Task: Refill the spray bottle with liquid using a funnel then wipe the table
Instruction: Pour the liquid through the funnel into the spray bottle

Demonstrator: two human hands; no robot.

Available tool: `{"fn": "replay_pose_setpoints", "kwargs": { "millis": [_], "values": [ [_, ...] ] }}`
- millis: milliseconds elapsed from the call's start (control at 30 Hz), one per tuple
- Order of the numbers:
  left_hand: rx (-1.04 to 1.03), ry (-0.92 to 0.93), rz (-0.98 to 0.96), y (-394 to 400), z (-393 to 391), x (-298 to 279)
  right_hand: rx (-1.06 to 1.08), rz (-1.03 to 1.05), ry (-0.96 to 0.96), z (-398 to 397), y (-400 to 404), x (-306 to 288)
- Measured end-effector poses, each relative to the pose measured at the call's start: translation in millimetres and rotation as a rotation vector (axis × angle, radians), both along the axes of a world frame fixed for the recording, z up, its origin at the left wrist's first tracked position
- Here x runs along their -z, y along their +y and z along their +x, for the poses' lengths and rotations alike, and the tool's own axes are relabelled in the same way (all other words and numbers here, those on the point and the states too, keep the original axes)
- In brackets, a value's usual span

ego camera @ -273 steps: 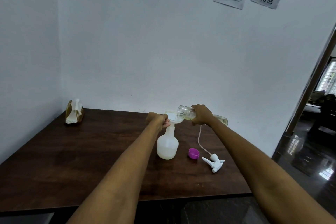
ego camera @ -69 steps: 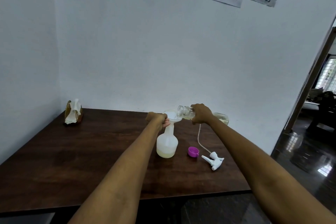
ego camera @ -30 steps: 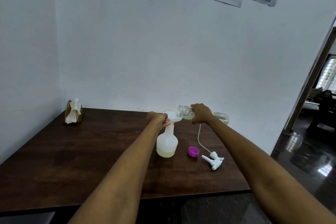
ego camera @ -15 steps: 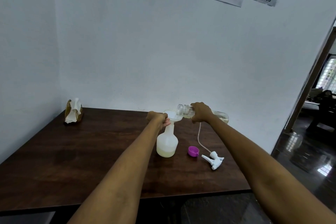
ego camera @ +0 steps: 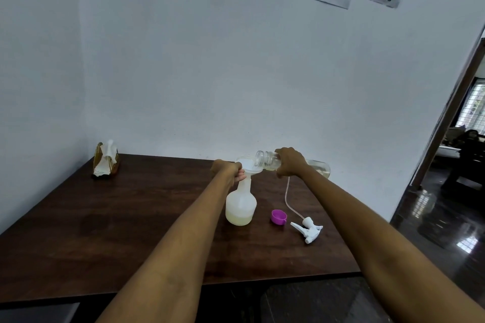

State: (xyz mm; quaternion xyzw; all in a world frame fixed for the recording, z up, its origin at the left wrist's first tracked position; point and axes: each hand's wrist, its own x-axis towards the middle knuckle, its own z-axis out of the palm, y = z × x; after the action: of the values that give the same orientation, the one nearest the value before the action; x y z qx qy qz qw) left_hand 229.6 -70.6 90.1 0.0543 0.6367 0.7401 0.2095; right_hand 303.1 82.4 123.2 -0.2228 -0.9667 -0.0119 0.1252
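We saw spray bottle (ego camera: 241, 203) upright on table (ego camera: 105, 217), little pale liquid at bottom. Funnel (ego camera: 248, 164) sat in its neck. Left hand (ego camera: 227, 170) curled round neck, maybe funnel too. Right hand (ego camera: 290, 162) gripped clear bottle (ego camera: 267, 159), tipped over funnel. Purple cap (ego camera: 278, 216) and spray head (ego camera: 309, 229) lay beside.

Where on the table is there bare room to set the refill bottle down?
The wide bare stretch between the tissue holder and spray bottle. Crowded right of it: purple cap, trigger sprayer with its tube.
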Motion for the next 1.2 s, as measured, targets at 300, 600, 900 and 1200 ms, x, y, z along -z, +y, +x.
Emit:
{"fn": "replay_pose_setpoints", "kwargs": {
  "millis": [300,600,900,1200],
  "values": [
    [-0.012,-0.001,-0.009,-0.4,0.4,1.1,-0.003,0.014,-0.002,-1.2,0.3,1.0],
    [-0.035,0.013,-0.023,1.3,-2.5,2.9,0.003,0.019,-0.008,-0.9,0.4,-0.4],
    [-0.013,0.017,-0.015,0.5,-2.9,3.4,0.005,0.008,-0.001,0.4,0.4,-0.2],
    [-0.021,0.031,-0.032,1.5,-4.2,4.1,0.005,0.007,0.001,-0.1,0.0,-1.1]
  ]
}}
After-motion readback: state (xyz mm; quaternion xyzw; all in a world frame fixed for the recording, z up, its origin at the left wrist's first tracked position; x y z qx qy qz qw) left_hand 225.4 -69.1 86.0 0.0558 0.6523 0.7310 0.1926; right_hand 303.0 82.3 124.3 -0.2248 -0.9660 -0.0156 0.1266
